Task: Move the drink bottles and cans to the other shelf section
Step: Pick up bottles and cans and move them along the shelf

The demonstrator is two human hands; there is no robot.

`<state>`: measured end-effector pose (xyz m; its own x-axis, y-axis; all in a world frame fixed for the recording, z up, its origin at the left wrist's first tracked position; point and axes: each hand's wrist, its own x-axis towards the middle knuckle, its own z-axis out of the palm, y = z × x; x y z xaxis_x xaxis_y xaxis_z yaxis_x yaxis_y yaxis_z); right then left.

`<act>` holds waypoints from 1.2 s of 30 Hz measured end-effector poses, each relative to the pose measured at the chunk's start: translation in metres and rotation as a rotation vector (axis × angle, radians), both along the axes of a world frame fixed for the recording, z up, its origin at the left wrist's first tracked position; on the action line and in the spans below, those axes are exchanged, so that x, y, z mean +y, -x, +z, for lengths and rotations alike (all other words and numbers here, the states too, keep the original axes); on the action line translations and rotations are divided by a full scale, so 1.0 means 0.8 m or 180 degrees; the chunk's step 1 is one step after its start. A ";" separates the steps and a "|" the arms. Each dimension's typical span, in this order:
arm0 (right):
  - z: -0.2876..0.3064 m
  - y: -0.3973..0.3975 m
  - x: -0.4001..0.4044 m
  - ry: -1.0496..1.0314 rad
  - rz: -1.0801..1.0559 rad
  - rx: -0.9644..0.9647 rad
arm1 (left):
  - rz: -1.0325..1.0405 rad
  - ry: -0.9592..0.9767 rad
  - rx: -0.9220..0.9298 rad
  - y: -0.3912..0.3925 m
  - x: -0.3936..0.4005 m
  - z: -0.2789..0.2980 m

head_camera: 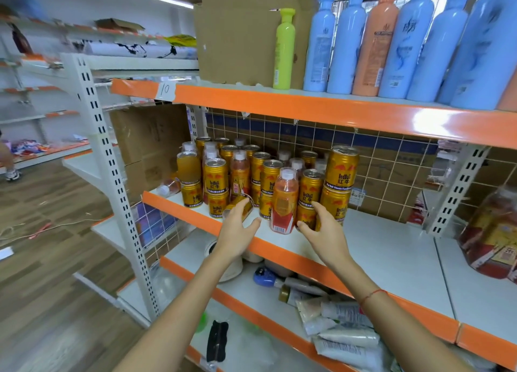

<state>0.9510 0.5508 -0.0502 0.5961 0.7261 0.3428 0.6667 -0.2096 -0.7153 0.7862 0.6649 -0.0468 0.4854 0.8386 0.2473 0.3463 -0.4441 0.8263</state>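
Note:
Several gold Red Bull cans [341, 167] stand stacked on the middle shelf [377, 248] with orange drink bottles between them. One gold can [240, 207] lies on its side near the shelf's front edge, and my left hand [237, 229] rests its fingers on it. My right hand [321, 229] is curled beside an orange bottle with a white cap [284, 204], its thumb near the bottle's base and its fingers against the lower cans. Whether it grips anything is unclear.
The shelf above [335, 108] holds blue and orange tall bottles, a green bottle [284, 50] and a cardboard box [240, 36]. The shelf below holds tubes and small bottles [335, 327]. A packaged item [492, 237] sits in the right section. An upright post [106, 162] stands left.

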 end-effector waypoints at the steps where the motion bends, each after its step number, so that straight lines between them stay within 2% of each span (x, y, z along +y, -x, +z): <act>1: 0.002 0.001 0.006 0.0019 -0.0024 0.0011 | 0.0003 -0.0024 0.0014 0.000 0.007 0.002; 9: 0.011 0.007 0.046 -0.0012 -0.0219 -0.0072 | -0.0142 -0.0092 0.0067 0.001 0.060 0.009; 13: 0.009 -0.003 0.042 -0.0177 -0.0622 -0.0086 | -0.0271 -0.0122 0.0108 -0.009 0.083 0.015; 17: 0.007 -0.029 0.005 -0.0341 -0.1235 0.0020 | -0.0710 -0.0174 -0.0011 -0.050 0.067 0.028; 22: 0.011 -0.085 -0.049 -0.0035 -0.1541 0.0055 | -0.1241 -0.0149 -0.0182 -0.124 0.018 0.051; 29: -0.006 -0.116 -0.090 0.0143 -0.1522 0.0092 | -0.1515 0.0015 -0.0329 -0.195 -0.006 0.091; 36: 0.001 -0.118 -0.080 0.0295 -0.1142 0.0094 | -0.1406 -0.0039 -0.0238 -0.229 -0.003 0.093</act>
